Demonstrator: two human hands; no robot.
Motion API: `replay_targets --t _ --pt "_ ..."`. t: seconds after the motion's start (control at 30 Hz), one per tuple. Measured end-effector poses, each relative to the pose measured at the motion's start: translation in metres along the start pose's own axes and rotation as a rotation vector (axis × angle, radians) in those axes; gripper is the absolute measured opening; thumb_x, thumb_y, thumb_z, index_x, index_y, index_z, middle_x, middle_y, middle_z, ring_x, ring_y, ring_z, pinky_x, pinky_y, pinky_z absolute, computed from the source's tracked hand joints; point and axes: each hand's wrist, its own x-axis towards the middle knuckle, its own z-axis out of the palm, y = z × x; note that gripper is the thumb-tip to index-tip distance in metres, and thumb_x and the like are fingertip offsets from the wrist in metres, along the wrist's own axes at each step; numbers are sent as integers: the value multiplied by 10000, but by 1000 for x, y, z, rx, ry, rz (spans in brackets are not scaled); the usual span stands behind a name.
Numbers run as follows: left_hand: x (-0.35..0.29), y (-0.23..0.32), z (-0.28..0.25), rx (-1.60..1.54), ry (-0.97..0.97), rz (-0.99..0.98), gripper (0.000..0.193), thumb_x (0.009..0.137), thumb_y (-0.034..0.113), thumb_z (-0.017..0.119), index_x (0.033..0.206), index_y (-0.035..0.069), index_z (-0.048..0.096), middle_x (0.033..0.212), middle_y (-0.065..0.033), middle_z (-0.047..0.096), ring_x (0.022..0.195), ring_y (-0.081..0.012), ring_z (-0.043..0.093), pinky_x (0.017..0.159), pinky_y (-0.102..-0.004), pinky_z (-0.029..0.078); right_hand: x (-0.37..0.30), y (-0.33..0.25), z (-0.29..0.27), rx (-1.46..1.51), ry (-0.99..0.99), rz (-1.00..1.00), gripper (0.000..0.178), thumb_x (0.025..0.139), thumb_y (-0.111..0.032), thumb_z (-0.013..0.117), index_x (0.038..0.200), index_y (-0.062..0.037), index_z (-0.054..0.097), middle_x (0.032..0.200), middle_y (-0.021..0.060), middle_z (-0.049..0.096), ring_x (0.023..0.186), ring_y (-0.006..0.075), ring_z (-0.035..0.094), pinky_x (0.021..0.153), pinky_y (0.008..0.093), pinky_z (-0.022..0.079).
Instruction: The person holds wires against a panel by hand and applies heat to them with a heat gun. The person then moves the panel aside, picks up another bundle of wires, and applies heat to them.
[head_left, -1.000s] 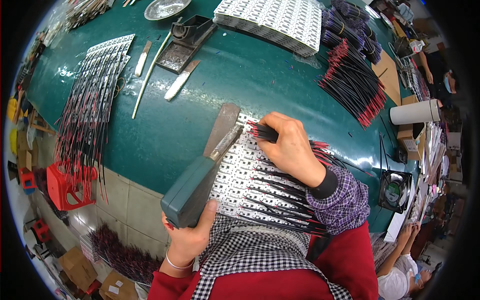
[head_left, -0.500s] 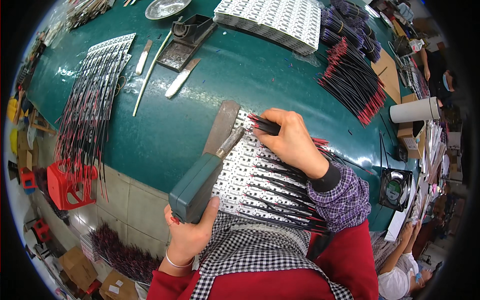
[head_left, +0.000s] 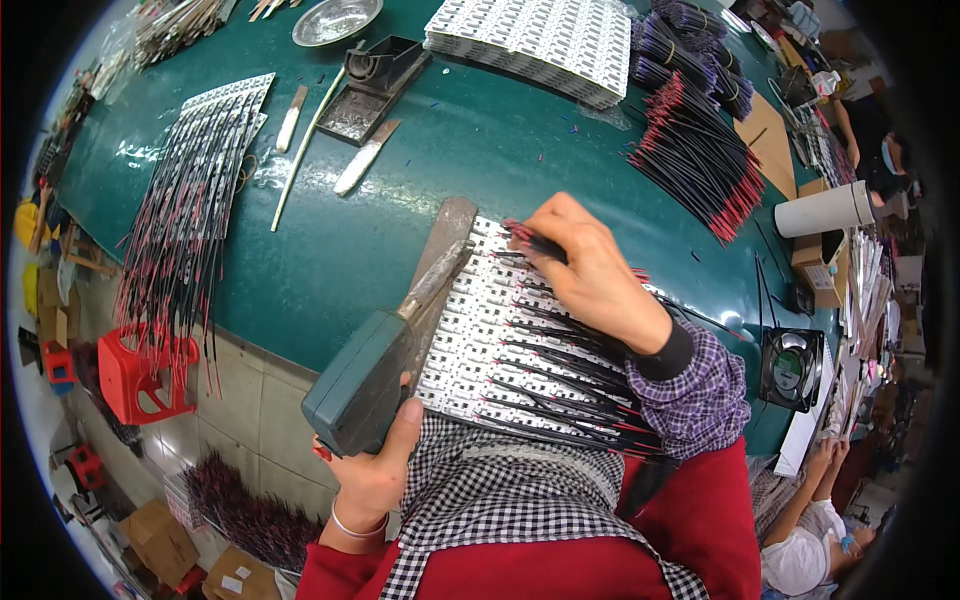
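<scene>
In my left hand point(head_left: 372, 462) is a soldering gun point(head_left: 352, 385) with a boxy dark green body. Its metal tip lies over a flat brown metal strip point(head_left: 452, 222) along the left edge of a white circuit board panel point(head_left: 465, 318). My right hand point(head_left: 598, 270) pinches a bunch of black wires point(head_left: 543, 246) with red ends above the panel's far part. Rows of black wires point(head_left: 560, 372) lie across the panel, their left ends on it and their red ends reaching right past its edge. The panel's near edge is against my checked apron point(head_left: 500, 490).
A stack of white panels point(head_left: 530, 45) stands at the back, beside a pile of red-ended black wires point(head_left: 695, 160). A black stand point(head_left: 375, 90), two knives and a wired panel point(head_left: 195, 190) lie left. A small fan point(head_left: 792, 370) sits right. Another person's hands point(head_left: 825, 465) are at lower right.
The soldering gun has moved a little left and toward me, its tip shifting off the panel's far edge. My right hand has turned slightly, with the wires still in it.
</scene>
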Motion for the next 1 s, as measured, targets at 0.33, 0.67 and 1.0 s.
replay_targets --t 0.33,0.67,1.0 --pt "-4 8 4 -104 56 -37 387 864 -55 663 1236 -59 556 1067 -157 663 597 -111 563 486 -251 439 -17 -26 13 -11 61 -41 229 765 68 608 990 25 612 937 199 596 845 416 597 703 474 474" --pt "-4 -1 -4 -66 22 -108 269 846 5 745 1100 -46 672 1023 -105 718 890 -148 673 792 -278 535 -15 -20 29 -89 64 90 152 792 -49 687 903 38 632 848 188 627 772 394 624 685 456 484" --pt "-2 -2 -1 -42 16 -114 241 840 18 748 1059 -51 675 982 -102 714 853 -144 663 749 -273 525 -17 -16 31 -90 56 64 156 789 -28 668 935 23 648 898 205 655 810 412 637 698 480 491"
